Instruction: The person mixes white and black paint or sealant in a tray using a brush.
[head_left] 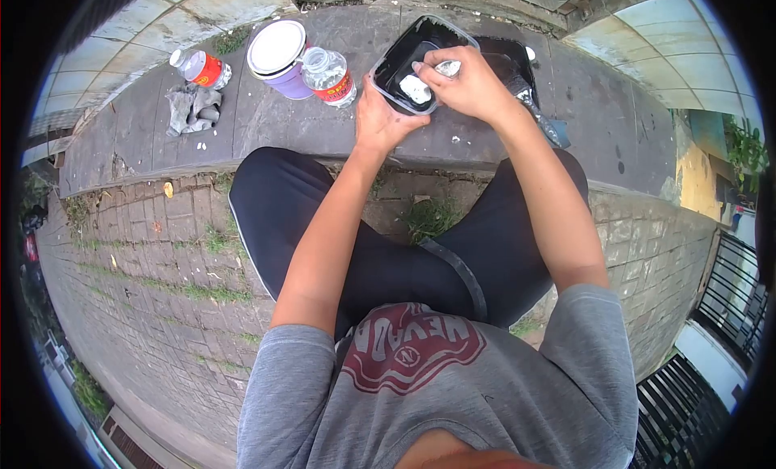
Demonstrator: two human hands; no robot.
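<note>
A clear-rimmed plastic container (436, 22), black inside, sits tilted on the dark tiled ledge. My left hand (381, 123) is wrapped round its near left corner, thumb along the near side. With closed fingers, my right hand (469, 85) holds a white-coated tool (447, 67) over the container; its exact kind I cannot tell. A white lump (415, 89) shows inside the container just below the right fingertips. Behind the right hand lies a second black tray (505, 57), partly covered by that hand and the container.
Left of the container stand an open clear bottle (330, 79) with a red label and a lidded purple-white paint bucket (279, 57). Farther left are a capped bottle (202, 69) and a crumpled grey rag (194, 111). A blue-ended item (554, 130) lies near my right forearm.
</note>
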